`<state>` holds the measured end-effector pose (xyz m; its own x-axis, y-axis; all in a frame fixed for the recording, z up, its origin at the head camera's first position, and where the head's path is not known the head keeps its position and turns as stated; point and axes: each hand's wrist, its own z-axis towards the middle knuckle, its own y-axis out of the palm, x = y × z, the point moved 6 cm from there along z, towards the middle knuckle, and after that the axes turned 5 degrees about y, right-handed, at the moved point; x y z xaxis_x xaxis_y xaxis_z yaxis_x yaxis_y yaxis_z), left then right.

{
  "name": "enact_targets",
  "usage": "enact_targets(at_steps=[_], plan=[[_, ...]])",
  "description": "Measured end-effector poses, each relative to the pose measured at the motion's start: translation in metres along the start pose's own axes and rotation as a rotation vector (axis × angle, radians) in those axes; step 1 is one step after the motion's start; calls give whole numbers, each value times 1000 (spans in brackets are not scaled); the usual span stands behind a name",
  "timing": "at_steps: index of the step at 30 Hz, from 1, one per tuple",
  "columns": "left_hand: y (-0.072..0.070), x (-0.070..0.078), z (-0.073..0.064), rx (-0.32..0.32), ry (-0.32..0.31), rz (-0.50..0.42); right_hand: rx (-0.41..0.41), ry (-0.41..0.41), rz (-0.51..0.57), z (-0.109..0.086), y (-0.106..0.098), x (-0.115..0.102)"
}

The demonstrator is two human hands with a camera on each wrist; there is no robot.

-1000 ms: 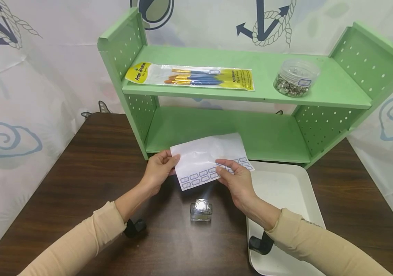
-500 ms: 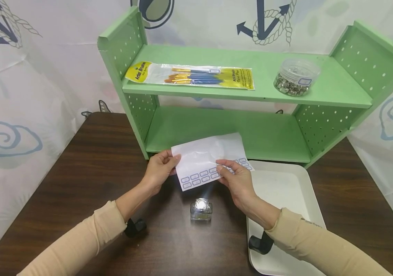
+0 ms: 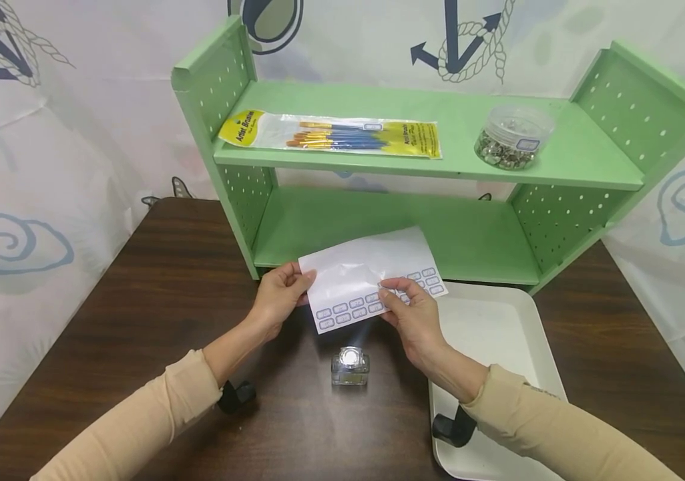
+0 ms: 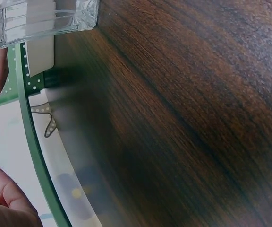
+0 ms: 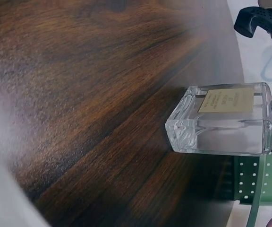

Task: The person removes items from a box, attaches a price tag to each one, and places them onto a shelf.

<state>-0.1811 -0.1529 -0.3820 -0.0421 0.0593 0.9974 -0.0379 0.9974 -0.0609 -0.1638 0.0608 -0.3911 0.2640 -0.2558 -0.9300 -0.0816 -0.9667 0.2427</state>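
A white sheet of label stickers, with rows of small blue-bordered labels along its lower part, is held up between both hands in the head view. My left hand pinches its left edge, thumb on top. My right hand has thumb and index finger pinched together over the label rows; whether a single label is between them I cannot tell. Below the sheet, a clear glass perfume bottle stands upright on the table. The right wrist view shows this bottle with a beige label on its side.
A green two-tier shelf stands behind the hands. On its upper board lie a packet of artist brushes and a clear jar of small metal pieces. A white tray lies under the right forearm on the dark wooden table.
The sheet's right side has tipped up and outward slightly, showing more labels beyond my right hand. Both hands keep nearly the same place, and the bottle stays put.
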Motion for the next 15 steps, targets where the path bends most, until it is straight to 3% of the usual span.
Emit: enact_targets(at_steps=[15], plan=[[-2,0,0,4,8,25,0,12,45,-3,1,0]])
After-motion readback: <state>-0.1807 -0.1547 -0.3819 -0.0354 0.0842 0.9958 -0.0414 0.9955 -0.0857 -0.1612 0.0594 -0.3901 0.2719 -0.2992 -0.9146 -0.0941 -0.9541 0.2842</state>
